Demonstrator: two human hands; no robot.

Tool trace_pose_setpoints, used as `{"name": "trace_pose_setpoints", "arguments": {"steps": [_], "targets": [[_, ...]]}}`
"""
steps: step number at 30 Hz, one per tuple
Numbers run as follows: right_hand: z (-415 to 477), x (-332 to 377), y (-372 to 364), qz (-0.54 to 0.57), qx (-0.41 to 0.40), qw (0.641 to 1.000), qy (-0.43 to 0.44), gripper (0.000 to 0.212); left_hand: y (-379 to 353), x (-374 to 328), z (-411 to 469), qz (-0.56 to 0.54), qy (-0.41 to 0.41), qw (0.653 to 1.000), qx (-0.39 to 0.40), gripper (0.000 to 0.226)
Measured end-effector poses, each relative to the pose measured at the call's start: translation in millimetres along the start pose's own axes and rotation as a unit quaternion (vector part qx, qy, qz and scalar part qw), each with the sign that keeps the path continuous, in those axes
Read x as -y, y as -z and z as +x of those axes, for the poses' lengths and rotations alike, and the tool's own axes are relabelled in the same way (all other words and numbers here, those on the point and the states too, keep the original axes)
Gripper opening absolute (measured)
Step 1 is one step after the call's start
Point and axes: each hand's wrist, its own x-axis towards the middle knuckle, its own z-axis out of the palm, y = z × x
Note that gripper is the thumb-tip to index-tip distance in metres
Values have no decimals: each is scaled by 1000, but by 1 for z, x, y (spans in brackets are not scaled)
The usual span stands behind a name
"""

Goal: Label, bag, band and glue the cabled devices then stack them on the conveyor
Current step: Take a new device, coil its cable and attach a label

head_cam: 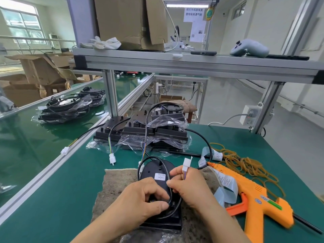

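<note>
A black oval device [157,171] with a white label [159,176] lies on a brown cloth pad [115,183] in front of me. My left hand [140,199] presses down on its near half, thumb and fingers pinching the black cable [142,163] coiled on top. My right hand [185,185] grips the cable end just below its white connector [187,163]. An orange glue gun [252,195] lies to the right, beside a heap of tan rubber bands [245,163] and a label strip [226,183].
Several unbagged and bagged devices [150,130] with cables are piled behind the pad. Bagged devices [64,107] sit stacked on the green conveyor [26,142] at left. An aluminium shelf frame [192,64] overhead carries a cardboard box [129,21] and gloves.
</note>
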Motion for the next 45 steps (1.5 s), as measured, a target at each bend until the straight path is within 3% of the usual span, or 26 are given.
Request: {"name": "trace_pose_setpoints", "arguments": {"steps": [4, 11, 17, 19, 23, 25, 28, 30, 32, 36, 42, 45], "targets": [[-1, 1, -2, -137, -31, 989, 51, 19, -2, -1, -1, 11, -19, 1000, -8, 17], [2, 9, 1, -230, 6, 972, 54, 11, -5, 1, -1, 78, -61, 995, -1, 22], [5, 19, 4, -123, 81, 988, 42, 19, -13, 0, 0, 100, -55, 993, -42, 25], [6, 13, 4, -97, 42, 994, 36, 15, -13, -4, 2, 114, -52, 992, -32, 22], [9, 1, 0, -152, -45, 986, 43, 18, -7, -6, 9, 146, -51, 987, 40, 22], [10, -2, -4, -155, -54, 985, 46, 19, -3, -3, 17, 126, -51, 991, -8, 13], [9, -6, -9, -169, -74, 981, 60, 12, 5, 12, 33, 105, 55, 972, -205, 9], [10, -9, -11, -193, -92, 974, 72, 14, 6, 21, 42, 135, 114, 966, -188, 5], [10, -13, -11, -192, -97, 974, 76, 18, 2, 26, 45, 139, 102, 969, -177, 7], [9, -17, -11, -202, -112, 969, 89, 17, 3, 26, 59, 187, 46, 965, -179, 37], [18, -16, -14, -237, -145, 954, 111, 31, -3, 30, 62, 266, -14, 953, -146, 32], [34, -16, -16, -263, -77, 955, 112, 66, -3, 35, 62, 289, -21, 944, -160, 33]]}}
